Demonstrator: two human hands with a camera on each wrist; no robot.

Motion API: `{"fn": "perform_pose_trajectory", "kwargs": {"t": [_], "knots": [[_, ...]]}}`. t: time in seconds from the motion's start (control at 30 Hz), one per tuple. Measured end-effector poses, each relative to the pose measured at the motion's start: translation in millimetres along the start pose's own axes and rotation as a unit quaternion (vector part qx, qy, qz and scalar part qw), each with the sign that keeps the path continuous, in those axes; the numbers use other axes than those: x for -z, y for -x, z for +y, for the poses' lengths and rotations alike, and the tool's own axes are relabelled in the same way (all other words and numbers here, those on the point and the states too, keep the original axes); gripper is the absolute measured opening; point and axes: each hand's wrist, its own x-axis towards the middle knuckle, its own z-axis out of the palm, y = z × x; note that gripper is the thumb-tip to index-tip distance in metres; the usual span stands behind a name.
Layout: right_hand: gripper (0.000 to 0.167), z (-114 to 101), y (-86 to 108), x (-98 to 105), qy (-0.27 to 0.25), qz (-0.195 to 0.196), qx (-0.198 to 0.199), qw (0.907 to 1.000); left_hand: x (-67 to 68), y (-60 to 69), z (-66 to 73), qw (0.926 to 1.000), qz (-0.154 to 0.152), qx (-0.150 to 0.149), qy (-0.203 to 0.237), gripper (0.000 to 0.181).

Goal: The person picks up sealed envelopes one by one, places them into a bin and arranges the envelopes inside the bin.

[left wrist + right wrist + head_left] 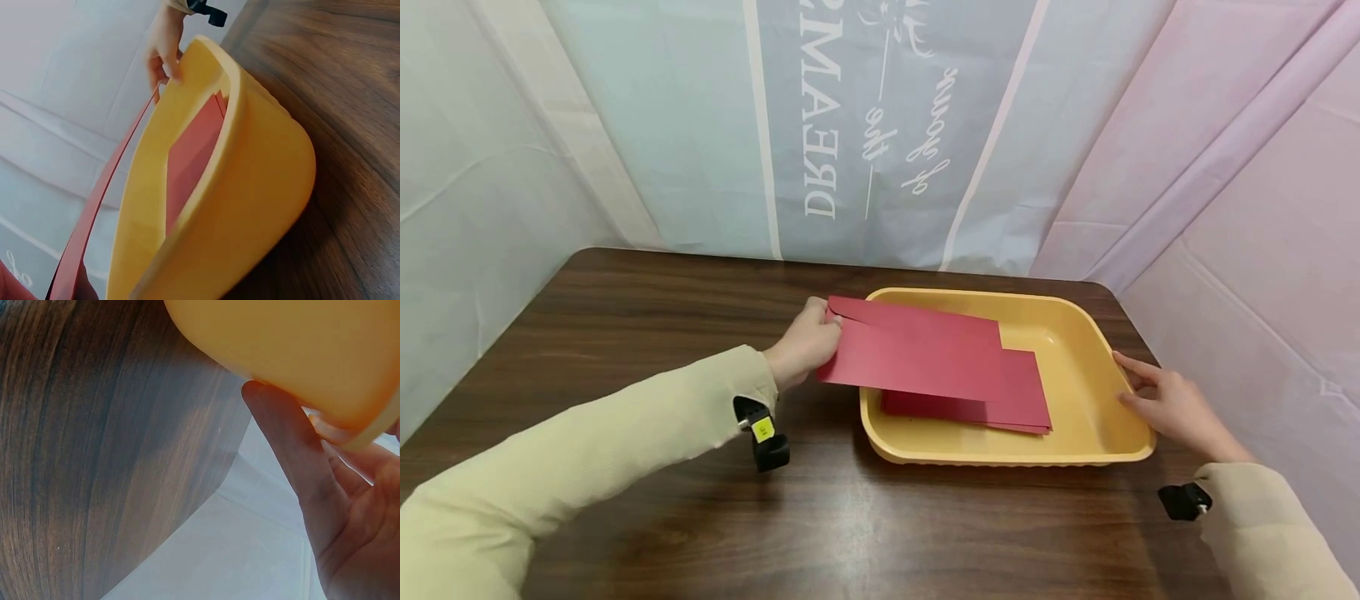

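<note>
My left hand (807, 343) pinches a red envelope (917, 346) by its left end, the thumb on top. The envelope is raised and tilted over the left part of a yellow plastic basin (1082, 392). Beneath it, more red envelopes (1026, 387) lie in a small stack on the basin floor, partly covered from above. At the basin's right end my right hand (1183, 412) grips the rim. In the right wrist view, a finger (284, 434) of that hand presses the basin's outer wall. The left wrist view shows the held envelope (94, 206) nearly edge-on.
The basin stands on a dark wood-grain table (842, 525), towards its right side. A printed cloth (700, 125) hangs behind the table, and pale cloth (1277, 275) hangs along the right side, close to my right hand.
</note>
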Motion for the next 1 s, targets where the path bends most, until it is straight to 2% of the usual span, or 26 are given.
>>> {"fn": "perform_pose_trajectory", "kwargs": {"t": [0.3,0.5,0.6,0.83,1.0], "knots": [[0.059,1.6,-0.4,-0.5,0.005,-0.001,-0.003,1.0,-20.9,-11.6,10.3,0.9987,-0.051,-0.001,-0.001,0.027],[0.059,1.3,-0.8,0.1,0.004,-0.005,-0.008,0.9999,-33.2,-16.2,17.4,0.9968,-0.079,0.011,-0.003,0.045],[0.06,0.5,-1.0,1.0,0.005,-0.008,-0.011,0.9999,-38.4,-18.1,19.9,0.9961,-0.086,0.013,-0.012,0.048],[0.059,0.4,-0.6,1.5,0.006,-0.006,-0.008,0.9999,-50.1,-23.8,24.3,0.9939,-0.093,0.001,-0.059,0.017],[0.059,1.4,-1.0,0.2,0.009,-0.003,-0.004,0.9999,-57.6,-26.9,24.1,0.992,-0.091,0.003,-0.088,0.019]]}}
